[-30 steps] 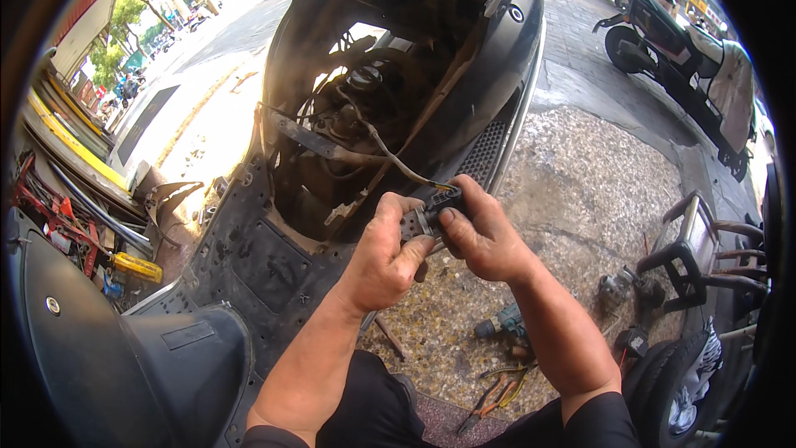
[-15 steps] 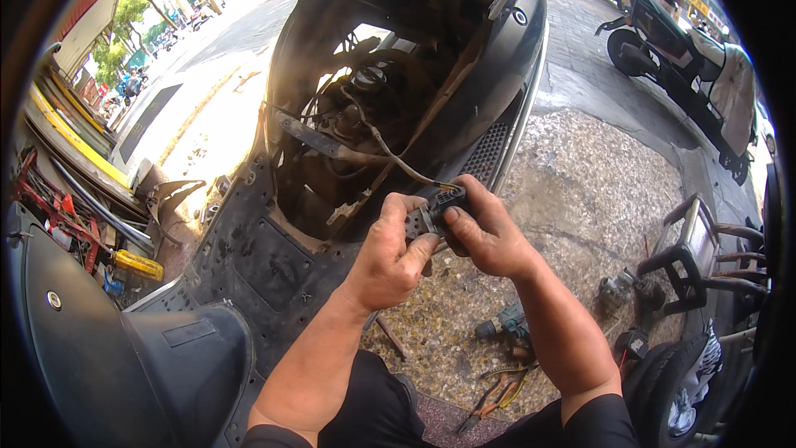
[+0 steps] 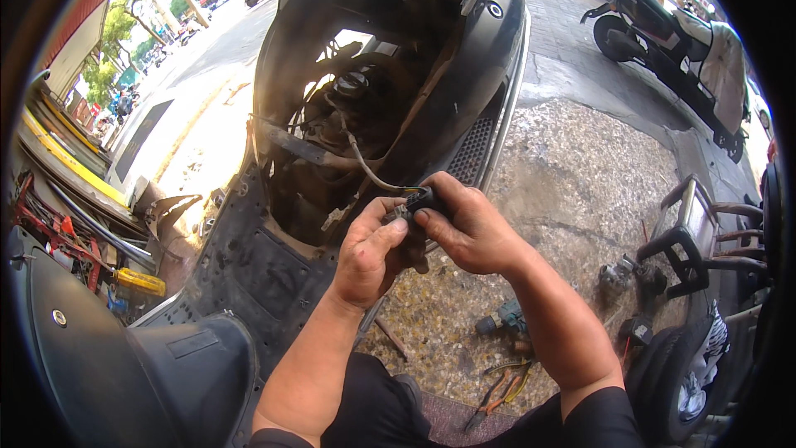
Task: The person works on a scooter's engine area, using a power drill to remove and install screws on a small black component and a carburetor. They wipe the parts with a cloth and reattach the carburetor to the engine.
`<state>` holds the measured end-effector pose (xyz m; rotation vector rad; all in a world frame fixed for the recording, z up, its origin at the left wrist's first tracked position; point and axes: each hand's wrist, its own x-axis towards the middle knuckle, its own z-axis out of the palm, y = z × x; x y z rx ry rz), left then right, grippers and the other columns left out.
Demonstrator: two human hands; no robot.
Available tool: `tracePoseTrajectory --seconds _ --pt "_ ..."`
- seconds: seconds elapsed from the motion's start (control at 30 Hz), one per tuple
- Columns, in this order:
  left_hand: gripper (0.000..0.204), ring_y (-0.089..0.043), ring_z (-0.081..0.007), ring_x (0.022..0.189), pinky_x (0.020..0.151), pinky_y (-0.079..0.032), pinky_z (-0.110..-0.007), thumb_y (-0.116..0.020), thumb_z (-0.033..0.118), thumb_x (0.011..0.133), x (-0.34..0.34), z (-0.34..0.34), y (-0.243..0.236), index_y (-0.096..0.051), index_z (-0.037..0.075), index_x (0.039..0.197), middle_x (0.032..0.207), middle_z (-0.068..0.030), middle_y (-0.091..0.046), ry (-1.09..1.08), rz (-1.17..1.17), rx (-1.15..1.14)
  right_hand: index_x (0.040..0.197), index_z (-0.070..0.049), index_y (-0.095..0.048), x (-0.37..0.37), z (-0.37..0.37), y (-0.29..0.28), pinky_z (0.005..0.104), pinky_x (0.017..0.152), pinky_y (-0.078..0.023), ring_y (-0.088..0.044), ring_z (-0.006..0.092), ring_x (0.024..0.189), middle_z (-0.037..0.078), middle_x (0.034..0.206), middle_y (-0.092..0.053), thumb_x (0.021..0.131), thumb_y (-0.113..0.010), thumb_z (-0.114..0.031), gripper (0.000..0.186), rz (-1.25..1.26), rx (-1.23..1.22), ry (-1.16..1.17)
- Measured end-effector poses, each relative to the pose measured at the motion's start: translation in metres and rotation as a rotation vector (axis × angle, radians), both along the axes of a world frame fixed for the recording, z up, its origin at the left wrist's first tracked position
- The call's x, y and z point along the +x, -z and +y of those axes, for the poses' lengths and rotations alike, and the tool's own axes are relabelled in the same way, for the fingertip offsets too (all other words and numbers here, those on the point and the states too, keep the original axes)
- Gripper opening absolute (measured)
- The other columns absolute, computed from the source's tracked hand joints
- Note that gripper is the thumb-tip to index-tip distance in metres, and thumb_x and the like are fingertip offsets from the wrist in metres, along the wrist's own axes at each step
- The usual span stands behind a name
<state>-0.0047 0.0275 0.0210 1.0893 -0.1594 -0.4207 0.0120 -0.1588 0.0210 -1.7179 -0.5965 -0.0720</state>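
In front of the scooter's open body [image 3: 473, 75], my two hands meet close together. My right hand [image 3: 479, 232] grips a black wiring connector [image 3: 421, 198] between thumb and fingers. From it a wrapped cable [image 3: 356, 149] runs up into the body's dark cavity, with thin coloured wires bare near the plug. My left hand [image 3: 365, 253] pinches a small grey part [image 3: 400, 213] right against the connector. Fingers cover most of both pieces, so I cannot tell whether they are joined. Below the hands lies the scooter's black footboard [image 3: 274, 274].
On the speckled ground lie pliers [image 3: 497, 398], a teal power tool [image 3: 507, 318] and a metal part [image 3: 616, 275]. A metal-framed stool or rack [image 3: 684, 236] and a tyre [image 3: 672, 382] stand at right. The scooter's seat [image 3: 108, 340] is near left; another scooter [image 3: 663, 50] is parked beyond.
The grey part has turned and come closer against the black connector, and its holed face no longer shows. The whole view has shifted slightly, with both hands a little further left.
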Motion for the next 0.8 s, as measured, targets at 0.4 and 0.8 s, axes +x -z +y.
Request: tracePoseTrajectory --seconds 0.4,0.8 --pt "0.023 -0.054 -0.0136 0.070 0.058 -0.050 -0.030 -0.052 0.014 0.092 0.006 -0.012 -0.004 -0.054 0.006 0.114 0.090 -0.0042 -0.059 -0.126 0.019 0.007 0.115 0.003 -0.049 0.003 -0.017 -0.007 0.0459 0.073 -0.052 -0.068 0.0429 0.085 0.027 0.085 -0.067 0.092 -0.066 -0.022 0.038 0.031 -0.024 -0.005" --pt "0.018 -0.049 -0.0150 0.081 0.068 -0.045 -0.027 -0.046 0.013 0.102 0.021 0.035 0.001 -0.055 0.003 0.114 0.102 -0.0126 -0.056 -0.025 -0.059 -0.043 0.118 0.002 -0.061 -0.191 -0.194 0.113 0.0361 0.075 -0.056 -0.068 0.0189 0.086 0.013 0.096 -0.070 0.093 -0.068 -0.028 0.039 1.083 -0.358 -0.310"
